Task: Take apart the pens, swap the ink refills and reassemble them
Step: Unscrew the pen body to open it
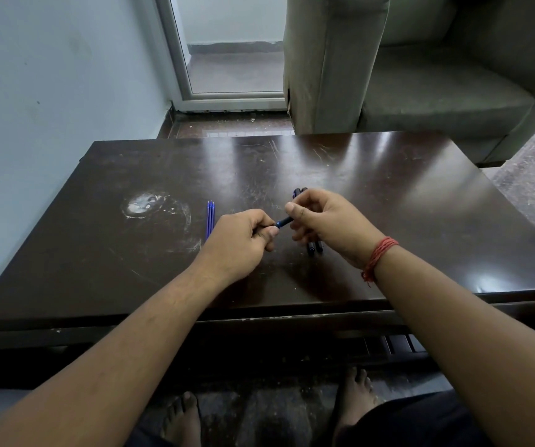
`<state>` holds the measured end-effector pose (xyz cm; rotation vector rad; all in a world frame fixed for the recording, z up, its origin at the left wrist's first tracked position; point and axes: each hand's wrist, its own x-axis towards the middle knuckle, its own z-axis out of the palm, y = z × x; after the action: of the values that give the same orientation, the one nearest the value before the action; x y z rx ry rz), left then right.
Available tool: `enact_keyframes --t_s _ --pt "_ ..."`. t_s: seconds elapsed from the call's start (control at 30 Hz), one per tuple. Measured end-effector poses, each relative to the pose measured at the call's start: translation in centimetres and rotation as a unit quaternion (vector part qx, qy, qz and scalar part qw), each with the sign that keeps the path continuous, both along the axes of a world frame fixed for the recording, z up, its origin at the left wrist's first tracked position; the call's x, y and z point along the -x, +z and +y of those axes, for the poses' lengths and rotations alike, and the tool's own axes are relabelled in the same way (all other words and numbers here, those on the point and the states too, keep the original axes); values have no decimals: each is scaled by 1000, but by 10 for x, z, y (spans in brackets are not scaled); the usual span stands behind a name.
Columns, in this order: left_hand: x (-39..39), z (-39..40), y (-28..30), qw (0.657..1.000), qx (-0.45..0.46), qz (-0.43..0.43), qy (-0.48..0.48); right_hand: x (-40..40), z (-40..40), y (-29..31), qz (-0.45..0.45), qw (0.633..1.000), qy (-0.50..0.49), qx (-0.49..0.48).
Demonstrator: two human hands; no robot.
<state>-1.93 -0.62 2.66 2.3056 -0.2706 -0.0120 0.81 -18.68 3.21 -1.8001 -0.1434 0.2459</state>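
Note:
A dark blue pen [284, 221] is held above the dark wooden table [388, 195], between both hands. My left hand [242, 241] pinches its lower end, fingers curled. My right hand [321, 221] grips its upper part between thumb and fingers. Under my right hand lie other dark pens [314, 248]; their ends show near the wrist and beyond the fingers, the middles are hidden. Blue ink refills [210, 219] lie side by side on the table, left of my left hand.
A whitish scuffed patch [145, 204] marks the table at the left. A grey sofa [421, 75] stands beyond the table's far edge. A wall runs along the left side. My bare feet [185, 417] show under the table's near edge.

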Motion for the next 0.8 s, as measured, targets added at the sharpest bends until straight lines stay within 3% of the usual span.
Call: enact_keyframes --t_s 0.33,0.53,0.8 --pt "-1 0 0 1000 1 -9 4 -1 -1 2 9 997 23 -79" --pt "0 0 -1 1000 -2 -9 6 3 8 -1 36 999 -1 -33" --pt "-1 0 -3 1000 -1 -15 6 1 7 -4 54 995 -13 -85"
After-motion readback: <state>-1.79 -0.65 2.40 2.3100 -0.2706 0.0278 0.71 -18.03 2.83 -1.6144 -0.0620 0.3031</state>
